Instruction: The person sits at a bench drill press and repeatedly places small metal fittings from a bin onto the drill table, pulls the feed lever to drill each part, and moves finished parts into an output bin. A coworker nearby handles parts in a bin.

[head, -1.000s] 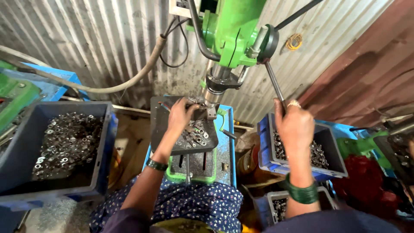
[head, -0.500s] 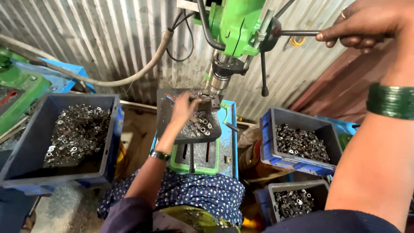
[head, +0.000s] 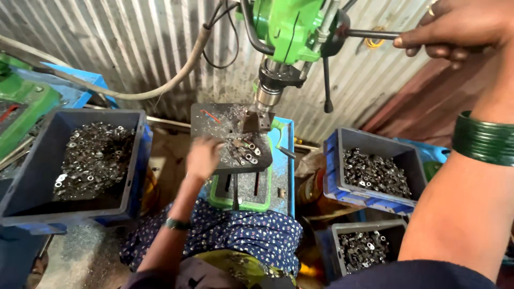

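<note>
Our right hand (head: 455, 27) now grips the raised black steel feed lever (head: 369, 35); our blurred left hand (head: 203, 158), fingers unreadable, has withdrawn from the dark metal drill table (head: 214, 120).

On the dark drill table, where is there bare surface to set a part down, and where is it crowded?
The drill table is bare along its back-left part, between the red mark and the left edge. The middle and front-right are crowded with small metal parts beside the left hand; the fixture under the spindle fills the back-right. The right hand grips the feed lever above.
</note>
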Tool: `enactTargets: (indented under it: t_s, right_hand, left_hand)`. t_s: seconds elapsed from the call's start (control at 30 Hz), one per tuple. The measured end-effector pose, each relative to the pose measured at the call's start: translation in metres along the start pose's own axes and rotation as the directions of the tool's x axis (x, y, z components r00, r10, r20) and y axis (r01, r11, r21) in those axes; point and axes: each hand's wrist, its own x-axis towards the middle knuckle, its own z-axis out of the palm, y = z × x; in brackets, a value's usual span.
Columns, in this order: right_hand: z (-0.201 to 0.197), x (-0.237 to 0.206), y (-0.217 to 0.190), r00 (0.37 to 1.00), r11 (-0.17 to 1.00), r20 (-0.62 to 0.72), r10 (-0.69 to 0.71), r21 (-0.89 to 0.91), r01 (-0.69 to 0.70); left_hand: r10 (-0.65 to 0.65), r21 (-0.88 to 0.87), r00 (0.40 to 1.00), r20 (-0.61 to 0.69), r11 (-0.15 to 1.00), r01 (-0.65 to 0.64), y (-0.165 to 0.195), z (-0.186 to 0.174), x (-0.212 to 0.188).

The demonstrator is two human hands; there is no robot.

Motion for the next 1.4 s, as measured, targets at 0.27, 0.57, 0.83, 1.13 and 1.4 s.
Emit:
enactTargets:
  t_s: [0.27, 0.57, 0.83, 1.13, 1.4]
  right_hand:
    - [0.001, -0.021, -0.015, 0.997, 0.996, -0.065, -0.033, -0.084, 0.028]
    - [0.008, 0.008, 0.007, 0.997, 0.998, -0.046, -0.067, 0.006, 0.067]
    - [0.012, -0.012, -0.003, 0.988, 0.974, -0.142, -0.064, -0.223, 0.031]
    - [0.019, -0.017, -0.008, 0.986, 0.982, -0.152, -0.062, -0.185, 0.033]
    - [0.021, -0.045, -0.034, 0.984, 0.954, -0.173, -0.049, -0.301, -0.005]
  left_hand:
    - [-0.202, 0.464, 0.875, 0.44, 0.886, -0.029, 0.039, 0.021, 0.071]
    - [-0.152, 0.352, 0.905, 0.398, 0.936, 0.003, 0.026, -0.013, 0.055]
    - [0.077, 0.147, 0.838, 0.541, 0.972, -0.184, 0.004, -0.02, 0.062]
    - [-0.115, 0.076, 0.872, 0.476, 0.993, 0.09, -0.015, -0.04, 0.04]
    - [0.056, -0.728, 0.909, 0.413, 0.62, 0.293, 0.055, 0.022, -0.008]
